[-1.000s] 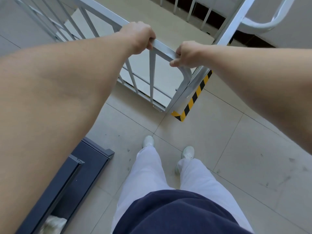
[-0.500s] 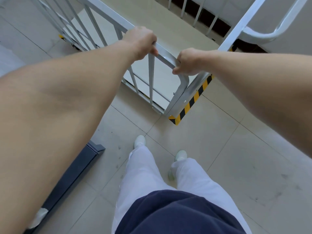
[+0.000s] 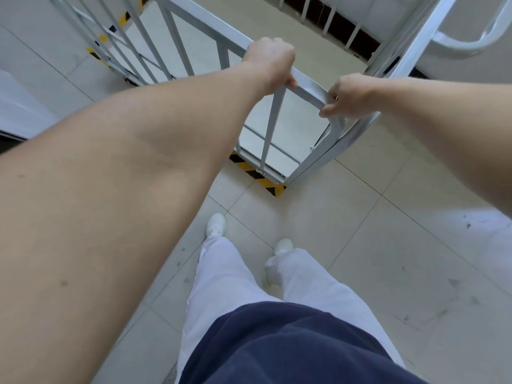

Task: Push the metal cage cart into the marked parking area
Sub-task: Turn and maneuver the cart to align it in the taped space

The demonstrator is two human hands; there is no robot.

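Closest in, the hem of a navy top (image 3: 291, 342) hangs over white trousers (image 3: 221, 286), and two white shoes (image 3: 216, 224) stand on the pale tiled floor (image 3: 388, 259), the left one a little farther forward. Just beyond the shoes, a strip of yellow-and-black hazard tape (image 3: 249, 169) is stuck to the tiles. The metal cage cart (image 3: 205, 22) sits with its near bottom edge along that strip, and the tape's corner pokes out at the cart's near-right corner.

Both bare arms reach out to the cart's top rail. The left hand (image 3: 270, 63) is wrapped over the rail with its fingers curled round it. The right hand (image 3: 349, 97) grips the same rail to the right, at its rounded corner, thumb underneath.

Farther off on the left, more striped tape (image 3: 94, 52) shows through the cart's bars. At the far right a curved grey tube (image 3: 471, 42) bends past.
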